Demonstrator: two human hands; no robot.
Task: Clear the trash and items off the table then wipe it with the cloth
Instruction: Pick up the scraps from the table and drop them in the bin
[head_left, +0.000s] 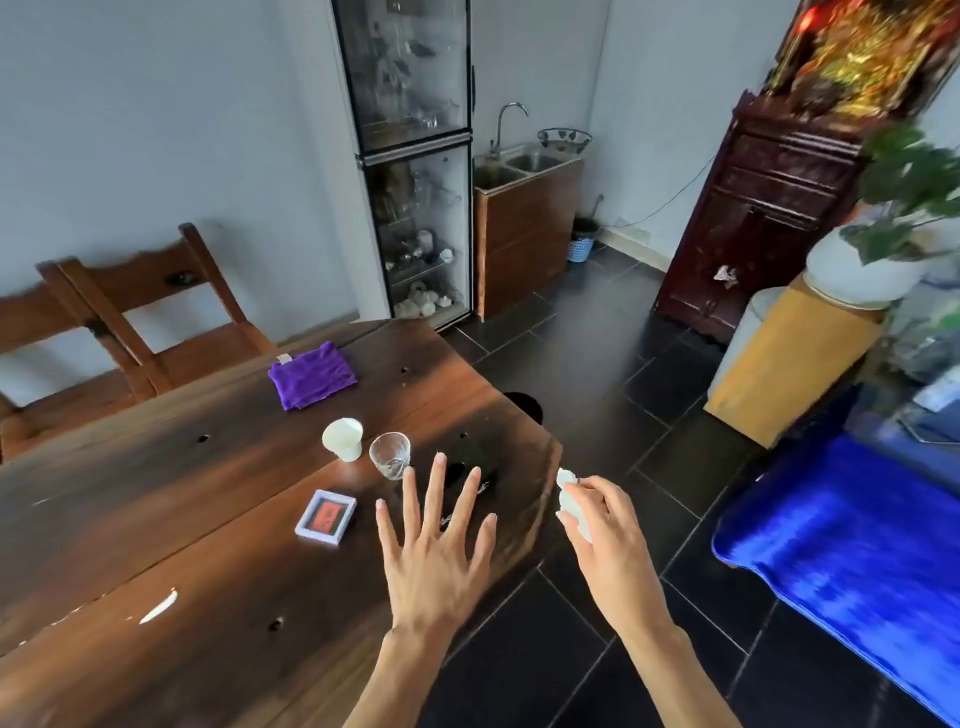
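Observation:
A dark wooden table (208, 519) carries a folded purple cloth (311, 375) at its far side. Nearer stand a white paper cup (343, 439) and a clear glass (390, 455), side by side. A small white-framed box with a red and black face (326, 517) lies left of my left hand (436, 551), which hovers over the table's right end with fingers spread and nothing in it. My right hand (605, 535) is past the table's right edge, over the floor, closed on a crumpled white tissue (569, 499).
A white smear (158, 607) marks the near tabletop. Wooden chairs (140, 312) stand behind the table. A black bin opening (524, 405) shows below the table's far right corner. Beyond are dark floor tiles, a glass cabinet (415, 156), a sink unit (524, 208) and a blue-covered seat (852, 561).

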